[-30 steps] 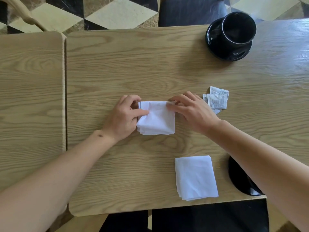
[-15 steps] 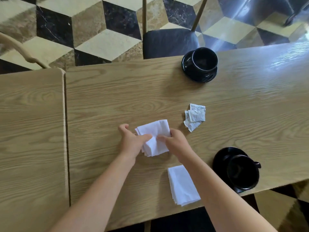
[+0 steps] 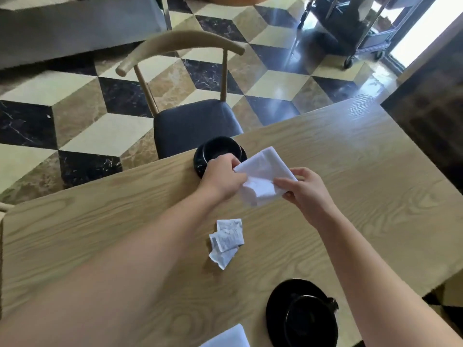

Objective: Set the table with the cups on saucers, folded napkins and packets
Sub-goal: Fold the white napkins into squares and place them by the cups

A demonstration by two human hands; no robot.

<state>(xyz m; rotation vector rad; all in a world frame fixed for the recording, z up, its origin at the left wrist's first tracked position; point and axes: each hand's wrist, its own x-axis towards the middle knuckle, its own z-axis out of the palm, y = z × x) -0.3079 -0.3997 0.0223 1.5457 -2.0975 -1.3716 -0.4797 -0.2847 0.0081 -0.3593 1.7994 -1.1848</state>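
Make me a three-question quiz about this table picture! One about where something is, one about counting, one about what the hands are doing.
1. Where do the packets lie?
A. On the bare table, between the two cups
B. Inside the far cup
C. On the chair seat

2. How many black cups on saucers are on the table?
A. One
B. Two
C. Four

3. What is happening with the white napkin near the far cup?
A. It lies flat on the table, untouched
B. Both hands hold it up off the table
C. It is stuffed inside a cup

Answers:
1. A, the packets rest on the wood between the far cup and the near cup.
2. B, one cup stands at the far edge and one at the near edge.
3. B, the left hand and the right hand each pinch a side of it.
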